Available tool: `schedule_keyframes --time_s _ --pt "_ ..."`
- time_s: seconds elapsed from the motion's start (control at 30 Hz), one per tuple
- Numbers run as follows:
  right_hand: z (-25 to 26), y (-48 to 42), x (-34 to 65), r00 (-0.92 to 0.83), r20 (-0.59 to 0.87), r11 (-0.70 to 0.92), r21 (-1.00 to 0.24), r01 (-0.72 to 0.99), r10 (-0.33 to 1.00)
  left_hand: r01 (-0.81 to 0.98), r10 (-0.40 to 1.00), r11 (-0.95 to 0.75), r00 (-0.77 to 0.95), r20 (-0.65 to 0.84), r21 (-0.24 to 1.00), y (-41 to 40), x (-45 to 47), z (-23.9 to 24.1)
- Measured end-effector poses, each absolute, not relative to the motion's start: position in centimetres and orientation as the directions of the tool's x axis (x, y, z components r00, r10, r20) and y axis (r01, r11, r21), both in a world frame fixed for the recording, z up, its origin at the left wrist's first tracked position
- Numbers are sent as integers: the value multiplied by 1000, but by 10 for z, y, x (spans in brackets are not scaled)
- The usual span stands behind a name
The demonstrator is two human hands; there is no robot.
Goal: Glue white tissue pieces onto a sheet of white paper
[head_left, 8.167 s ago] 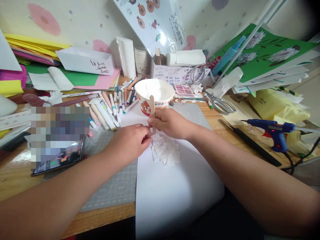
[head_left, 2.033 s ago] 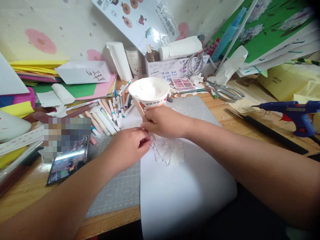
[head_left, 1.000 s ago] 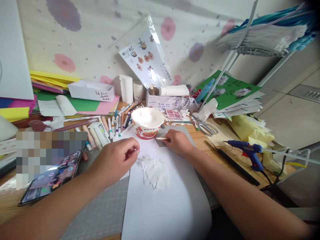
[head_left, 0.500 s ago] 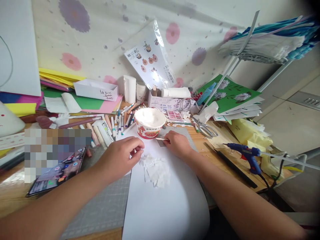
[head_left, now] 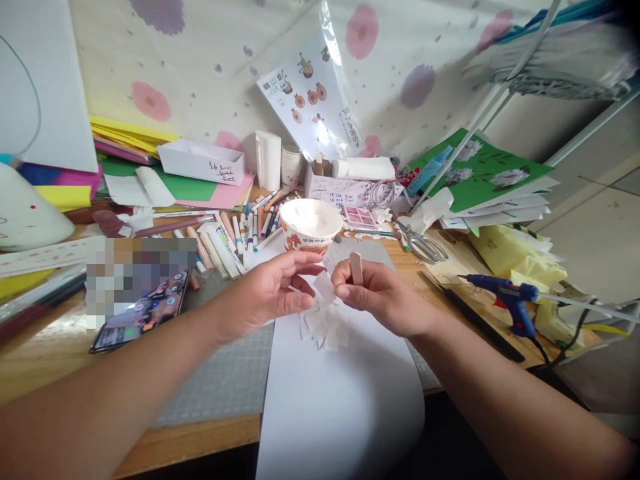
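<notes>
My right hand (head_left: pixel 380 293) is closed round a flat wooden craft stick (head_left: pixel 356 268), whose rounded end points up. Between its thumb and forefinger it also pinches a small white paper piece (head_left: pixel 325 288). My left hand (head_left: pixel 270 287) is open, thumb and fingers apart, just left of that piece. Below both hands, a loose pile of torn white paper pieces (head_left: pixel 320 332) lies on a large white sheet (head_left: pixel 335 407). Behind the hands stands a white and red paper bowl (head_left: pixel 311 227) with white material inside; the left fingers hide part of its lower front.
A phone (head_left: pixel 145 313) rests at the left beside several markers (head_left: pixel 220 250). On the right are scissors (head_left: pixel 423 240), a black strip (head_left: pixel 480 323) and a blue glue gun (head_left: pixel 515 300) with its cord. A grey cutting mat (head_left: pixel 215 387) lies under the sheet.
My right hand has lifted from beside the bowl, bringing the craft stick upright and now pinching a paper piece. My left hand has opened and moved right. The camera view has shifted.
</notes>
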State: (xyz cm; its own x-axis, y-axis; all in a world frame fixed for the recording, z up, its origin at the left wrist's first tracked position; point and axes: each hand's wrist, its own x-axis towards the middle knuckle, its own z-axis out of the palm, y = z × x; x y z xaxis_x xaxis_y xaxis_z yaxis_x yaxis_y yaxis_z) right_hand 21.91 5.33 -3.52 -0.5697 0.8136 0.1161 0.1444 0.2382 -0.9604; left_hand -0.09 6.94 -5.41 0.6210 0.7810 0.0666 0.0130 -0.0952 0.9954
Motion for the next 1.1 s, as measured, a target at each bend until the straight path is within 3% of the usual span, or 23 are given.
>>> schedule_keyframes --time_s 0.07,0.2,0.27,0.4,0.5,0.6,0.73,0.93,1.1 --pt "-36 48 213 -582 114 250 -955 159 805 25 783 -64 621 35 998 69 0 -56" --pt "-40 45 210 -532 55 231 -935 270 845 171 846 -160 531 46 972 71 -2 -54" --pt "-41 42 213 -471 61 186 -956 225 880 249 828 -178 561 8 952 74 -6 -50" --pt "-38 31 228 -300 185 204 -979 31 936 399 751 -173 645 -141 901 82 -14 -46" --pt "-35 14 236 -259 291 337 -929 154 921 518 673 -228 696 -251 824 84 -15 -50" --pt "-36 -6 235 -371 397 524 -772 359 840 550 642 -362 733 -227 752 83 -10 -55" --pt "-51 -21 222 -634 476 789 -445 424 610 567 686 -452 715 -138 689 83 -3 -60" --pt "-76 -22 203 -720 421 828 -174 532 551 590 756 -371 641 -136 717 84 -1 -66" --pt "-82 -22 194 -707 448 805 -52 591 548 574 776 -373 623 -94 730 83 -2 -70"
